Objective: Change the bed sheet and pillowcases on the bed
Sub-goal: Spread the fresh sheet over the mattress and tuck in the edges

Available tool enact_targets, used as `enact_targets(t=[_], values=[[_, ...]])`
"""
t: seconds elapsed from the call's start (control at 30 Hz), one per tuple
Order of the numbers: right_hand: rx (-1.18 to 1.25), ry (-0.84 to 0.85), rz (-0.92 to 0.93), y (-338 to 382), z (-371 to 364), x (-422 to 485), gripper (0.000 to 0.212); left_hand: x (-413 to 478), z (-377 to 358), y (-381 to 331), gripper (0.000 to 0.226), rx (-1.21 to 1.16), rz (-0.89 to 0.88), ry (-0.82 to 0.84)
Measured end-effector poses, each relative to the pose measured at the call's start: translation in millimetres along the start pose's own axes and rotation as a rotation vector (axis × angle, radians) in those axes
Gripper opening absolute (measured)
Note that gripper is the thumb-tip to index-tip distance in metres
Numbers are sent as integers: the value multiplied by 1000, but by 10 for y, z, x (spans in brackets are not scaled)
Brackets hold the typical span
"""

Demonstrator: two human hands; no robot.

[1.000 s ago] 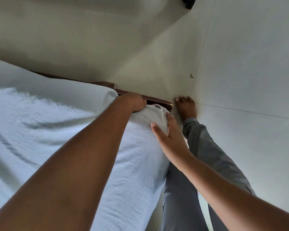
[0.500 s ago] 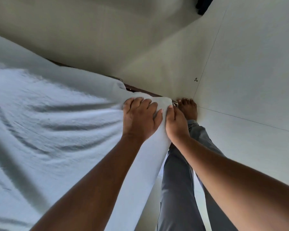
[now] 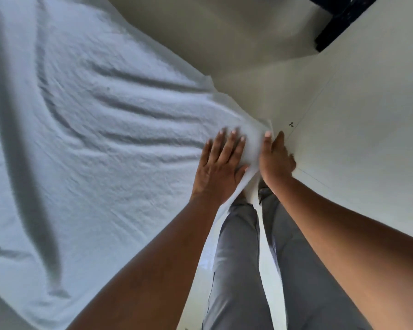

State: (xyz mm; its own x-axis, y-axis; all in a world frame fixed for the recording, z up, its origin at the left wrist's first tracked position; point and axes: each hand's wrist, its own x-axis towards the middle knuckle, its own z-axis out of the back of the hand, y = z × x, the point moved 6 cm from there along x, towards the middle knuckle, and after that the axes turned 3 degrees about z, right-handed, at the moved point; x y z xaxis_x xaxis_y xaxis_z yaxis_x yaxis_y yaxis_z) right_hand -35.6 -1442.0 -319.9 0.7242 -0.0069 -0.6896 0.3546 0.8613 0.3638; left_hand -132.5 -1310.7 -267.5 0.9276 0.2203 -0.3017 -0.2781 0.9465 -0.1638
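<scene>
Covered the whole bed top with a pale blue-white, creased cotton bed sheet (image 3: 93, 151), with long ridges fanning away from the near corner above a cream tiled floor (image 3: 343, 103). Stood at that corner in grey trousers (image 3: 236, 258), just beside the bed's edge. Laid the left hand (image 3: 221, 167) flat on the sheet beside the corner, fingers straight and spread, gripping nothing. Set the right hand (image 3: 275, 160) against the corner's outer side, thumb and one finger straight along the cloth; could not tell of the remaining fingers, bent partly out of sight, pinching fabric or not. Judged the step as seating and smoothing this corner. Would have done well to keep the flat palm down as an anchor, draw the slack down and under with the other hand, then sweep outward along the ridges, pulling evenly so as not to unseat the other corners. Saw no pillows or pillowcases here.
</scene>
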Motion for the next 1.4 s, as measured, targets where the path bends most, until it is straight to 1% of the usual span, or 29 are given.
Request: enact_targets(t=[0.07, 0.1, 0.13, 0.27, 0.37, 0.4, 0.47, 0.5, 0.53, 0.63, 0.7, 0.8, 0.87, 0.9, 0.97, 1.03, 1.07, 1.13, 1.17, 1.2, 1.23, 1.27, 1.3, 1.33, 1.37, 1.4], values=[[-34, 18, 172, 67, -22, -429, 90, -528, -122, 74, 66, -26, 36, 14], [-59, 49, 253, 59, -74, -611, 88, -775, -179, 119, 67, -32, 66, 12], [-105, 89, 322, 23, -127, -808, 90, -1054, -242, 161, 70, -30, 101, 18], [-335, 267, 439, -315, -452, -1393, 98, -2031, -582, 288, 95, 25, 235, 123], [-546, 322, 561, -484, -679, -1782, 93, -2658, -741, 423, 102, 1, 387, 141], [-608, 327, 614, -519, -761, -1983, 90, -2936, -760, 491, 104, -14, 447, 175], [-703, 305, 692, -547, -818, -2199, 85, -3294, -850, 597, 102, -104, 559, 238], [-751, 311, 744, -594, -916, -2481, 83, -3675, -876, 657, 99, -164, 649, 256], [-783, 313, 787, -581, -938, -2575, 83, -3807, -912, 702, 95, -218, 723, 288], [-900, 351, 958, -615, -1276, -3208, 81, -4652, -996, 866, 84, -381, 956, 320], [-939, 379, 1042, -597, -1484, -3531, 79, -5039, -1066, 948, 80, -516, 1054, 329], [-1031, 448, 1185, -603, -2013, -4181, 76, -5752, -1154, 1166, 76, -680, 1254, 241], [-1072, 520, 1234, -671, -2325, -4519, 75, -6116, -1194, 1268, 74, -813, 1456, 118], [-1102, 564, 1265, -714, -2554, -4723, 74, -6366, -1246, 1323, 74, -908, 1590, 44], [-1161, 627, 1276, -787, -2913, -5058, 72, -6730, -1384, 1412, 75, -1067, 1793, -81], [-1176, 679, 1227, -884, -3206, -5284, 70, -6915, -1578, 1467, 75, -1314, 1918, -187], [-1171, 717, 1188, -930, -3407, -5434, 69, -7009, -1705, 1501, 72, -1513, 1965, -269], [-1070, 729, 1053, -988, -3686, -5671, 64, -7060, -1851, 1530, 57, -1977, 1960, -513], [-991, 695, 958, -999, -3783, -5724, 61, -7029, -1857, 1577, 48, -2180, 1929, -641], [-890, 619, 864, -975, -3810, -5789, 58, -6995, -1893, 1622, 41, -2322, 1907, -738], [-771, 541, 767, -1020, -3946, -5798, 56, -7001, -1950, 1685, 42, -2457, 1875, -845], [-633, 452, 636, -1060, -3985, -5788, 60, -6958, -1976, 1735, 48, -2559, 1815, -907], [-472, 364, 491, -1124, -4027, -5755, 71, -6935, -1996, 1796, 57, -2620, 1769, -962], [-288, 311, 301, -1221, -4066, -5762, 89, -6929, -2062, 1848, 68, -2650, 1756, -990], [-87, 302, 95, -1372, -4126, -5737, 102, -6912, -2147, 1875, 81, -2693, 1748, -1024], [94, 362, -98, -1491, -4248, -5792, 101, -6906, -2292, 1905, 93, -2730, 1750, -1026]])
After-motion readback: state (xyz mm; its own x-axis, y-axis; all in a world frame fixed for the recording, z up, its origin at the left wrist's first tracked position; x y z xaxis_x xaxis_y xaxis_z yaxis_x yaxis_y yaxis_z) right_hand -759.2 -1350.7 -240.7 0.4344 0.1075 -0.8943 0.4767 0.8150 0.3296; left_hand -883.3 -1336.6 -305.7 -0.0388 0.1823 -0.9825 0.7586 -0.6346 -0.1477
